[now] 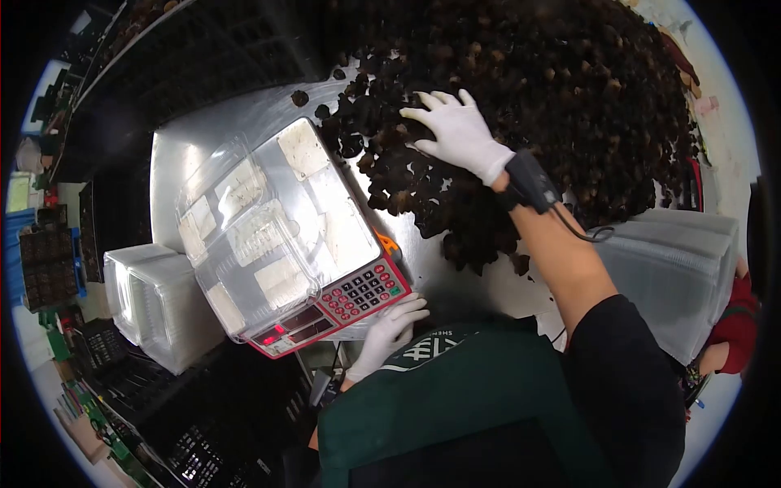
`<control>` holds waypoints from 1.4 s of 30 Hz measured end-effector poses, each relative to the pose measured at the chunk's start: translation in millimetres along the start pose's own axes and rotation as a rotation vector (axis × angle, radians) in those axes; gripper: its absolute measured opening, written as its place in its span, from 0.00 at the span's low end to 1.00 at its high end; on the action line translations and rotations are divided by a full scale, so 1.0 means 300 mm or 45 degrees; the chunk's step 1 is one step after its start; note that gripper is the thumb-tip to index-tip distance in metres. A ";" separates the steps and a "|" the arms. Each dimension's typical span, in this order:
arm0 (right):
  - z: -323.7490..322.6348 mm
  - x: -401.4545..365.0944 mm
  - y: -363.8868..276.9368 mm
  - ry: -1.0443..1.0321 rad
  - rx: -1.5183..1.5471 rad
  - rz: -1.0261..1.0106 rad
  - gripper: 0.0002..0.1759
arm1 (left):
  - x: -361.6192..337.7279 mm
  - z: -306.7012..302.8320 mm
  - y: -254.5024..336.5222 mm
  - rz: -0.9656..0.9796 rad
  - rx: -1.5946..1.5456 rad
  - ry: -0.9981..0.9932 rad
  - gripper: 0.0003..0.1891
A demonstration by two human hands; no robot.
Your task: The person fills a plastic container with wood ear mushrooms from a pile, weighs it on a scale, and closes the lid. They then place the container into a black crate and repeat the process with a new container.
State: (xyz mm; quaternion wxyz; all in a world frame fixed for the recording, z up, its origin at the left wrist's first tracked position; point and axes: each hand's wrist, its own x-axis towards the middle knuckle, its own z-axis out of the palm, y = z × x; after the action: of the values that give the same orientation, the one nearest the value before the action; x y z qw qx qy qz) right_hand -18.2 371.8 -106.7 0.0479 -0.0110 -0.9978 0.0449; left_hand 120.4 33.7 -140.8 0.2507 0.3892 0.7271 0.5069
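Note:
A wide heap of dark, frilly pieces that look like wood ear mushrooms (553,89) covers the metal table. Over its near left part is my right hand (460,130), in a white glove, fingers spread and nothing in them. My left hand (390,335), also gloved in white, is low beside the keypad end of the scale (346,236), its fingers stretched out and holding nothing visible. An open clear plastic clamshell box (252,244) rests on the scale's plate; I see no mushrooms in it. Red digits glow on the scale's display, too small to read.
Nested clear plastic boxes (163,305) stand left of the scale, and another stack (663,268) is at the right. An orange-handled item (387,242) lies beside the scale. Black crates (211,415) are at the lower left. Another person's red sleeve (732,321) shows at the far right.

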 end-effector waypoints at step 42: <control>-0.027 -0.352 0.156 0.437 0.212 0.565 0.14 | 0.071 -0.180 0.269 -0.458 -0.053 -0.235 0.15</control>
State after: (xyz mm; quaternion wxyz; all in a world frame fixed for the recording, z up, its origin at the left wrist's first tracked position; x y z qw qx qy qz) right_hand 88.4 416.3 -112.8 0.2058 -0.2324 -0.9412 0.1333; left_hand 92.4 36.7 -45.3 0.4107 0.2925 0.7482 0.4311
